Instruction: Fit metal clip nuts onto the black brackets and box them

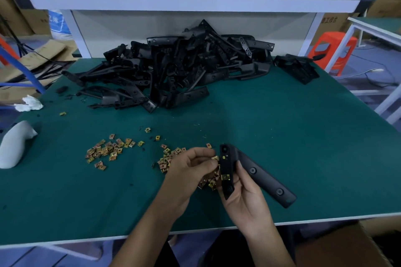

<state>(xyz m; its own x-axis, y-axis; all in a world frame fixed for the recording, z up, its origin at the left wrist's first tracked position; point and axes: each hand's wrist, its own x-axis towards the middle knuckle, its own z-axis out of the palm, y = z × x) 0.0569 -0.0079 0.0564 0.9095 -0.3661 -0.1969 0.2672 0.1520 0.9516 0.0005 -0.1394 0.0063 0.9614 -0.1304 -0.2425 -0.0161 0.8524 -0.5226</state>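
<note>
At the near edge of the green counter point(282, 125), the right hand point(243, 199) has its fingers curled around a long black angled bracket point(258, 174), held just above the surface. One fitted gold clip nut point(225, 177) sits on the bracket's short arm. The left hand point(188, 169) pinches a small gold-coloured metal clip nut point(215, 158) against the bracket's edge. Loose clip nuts point(106, 150) lie scattered to the left, and a heap of black brackets point(184, 67) sits at the far side.
</note>
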